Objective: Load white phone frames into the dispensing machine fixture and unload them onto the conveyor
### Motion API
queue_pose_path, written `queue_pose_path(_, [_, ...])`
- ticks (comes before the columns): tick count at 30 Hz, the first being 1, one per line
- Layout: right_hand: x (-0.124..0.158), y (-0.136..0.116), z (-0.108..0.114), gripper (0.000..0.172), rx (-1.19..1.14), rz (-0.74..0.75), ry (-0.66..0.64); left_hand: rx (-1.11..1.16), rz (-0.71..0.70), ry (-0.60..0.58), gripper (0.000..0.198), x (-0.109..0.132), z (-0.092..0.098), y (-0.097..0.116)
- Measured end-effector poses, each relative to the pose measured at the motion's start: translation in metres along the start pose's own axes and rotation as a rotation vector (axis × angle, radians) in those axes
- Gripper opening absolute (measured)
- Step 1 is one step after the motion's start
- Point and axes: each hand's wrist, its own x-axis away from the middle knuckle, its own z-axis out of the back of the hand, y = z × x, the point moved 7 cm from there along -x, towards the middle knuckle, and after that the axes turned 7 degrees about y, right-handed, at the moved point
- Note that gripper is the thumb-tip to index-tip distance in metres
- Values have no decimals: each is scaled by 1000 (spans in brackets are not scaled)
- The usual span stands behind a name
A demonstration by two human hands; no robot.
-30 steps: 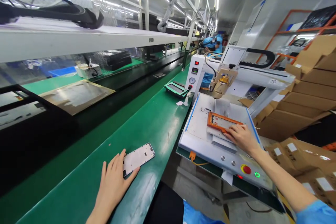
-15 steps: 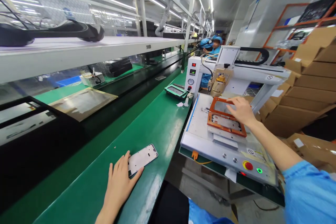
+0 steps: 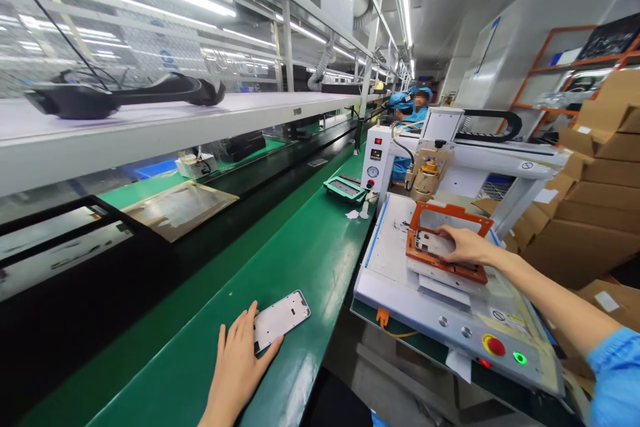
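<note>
On the green bench lies a silvery phone frame [image 3: 284, 317], flat, with small holes and a notch at its far end. My left hand [image 3: 240, 360] spans its near end, thumb along one long edge and fingers at the other. A second phone frame [image 3: 431, 241] sits in the orange fixture [image 3: 414, 255] on the machine's bed. Over that frame, my right hand [image 3: 466, 247] has its fingers bent and touching it; the palm side is hidden. The fixture's orange hinged lid [image 3: 453, 211] stands raised behind the hand.
The white dispensing machine [image 3: 377, 159] has a brass-coloured head [image 3: 427, 181] above its bed and a red stop button [image 3: 494, 345] in front. A green fixture [image 3: 345, 189] lies farther along the bench. Cardboard boxes [image 3: 595, 213] rise at right. Another person [image 3: 417, 103] is beyond the machine.
My right hand has come down from the raised orange lid onto the phone frame in the fixture. My left hand keeps its place at the other phone frame. The whole view has shifted slightly.
</note>
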Motion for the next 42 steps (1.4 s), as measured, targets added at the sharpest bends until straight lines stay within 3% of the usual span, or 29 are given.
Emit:
queue_pose_path(3, [5,-38,16,77,39,100,140,79,-11,46,88,0,3,1])
queue_pose_path(5, [17,-88,3,73,-5,239,125,138,39,87,93,-2,9,0])
queue_pose_path(9, [43,-240,-89,75,-98,598,-165,195,241,234,99,-6,35,-7])
queue_pose_path(12, [38,-354,-158,85,-177,778,-277,205,234,331,94,-8,58,-1])
queue_pose_path(15, [5,-428,-185,80,-310,757,-184,155,91,395,88,-8,72,13])
queue_pose_path(17, [-18,-445,-182,70,-420,675,-71,105,-38,415,84,-6,74,23])
queue_pose_path(19, [-33,-439,-172,64,-489,593,4,58,-163,431,80,-3,74,33])
queue_pose_path(23, [-30,-386,-144,53,-527,455,75,31,-324,394,78,4,65,56])
queue_pose_path(25, [-9,-368,-135,60,-535,503,8,54,-373,339,82,6,59,71])
queue_pose_path(29, [63,-372,-138,124,-407,815,-278,95,-487,264,96,16,50,107])
queue_pose_path(30, [77,-374,-140,127,-366,844,-311,104,-507,256,98,19,49,115])
queue_pose_path(32, [95,-374,-142,117,-328,831,-325,121,-527,239,101,25,48,129])
queue_pose_path(35, [106,-356,-136,106,-315,775,-313,119,-527,225,103,34,46,142])
queue_pose_path(38, [101,-294,-112,107,-241,664,-254,90,-526,216,93,40,37,138])
queue_pose_path(42, [73,-145,-44,87,-75,334,-27,104,-362,138,83,40,10,100])
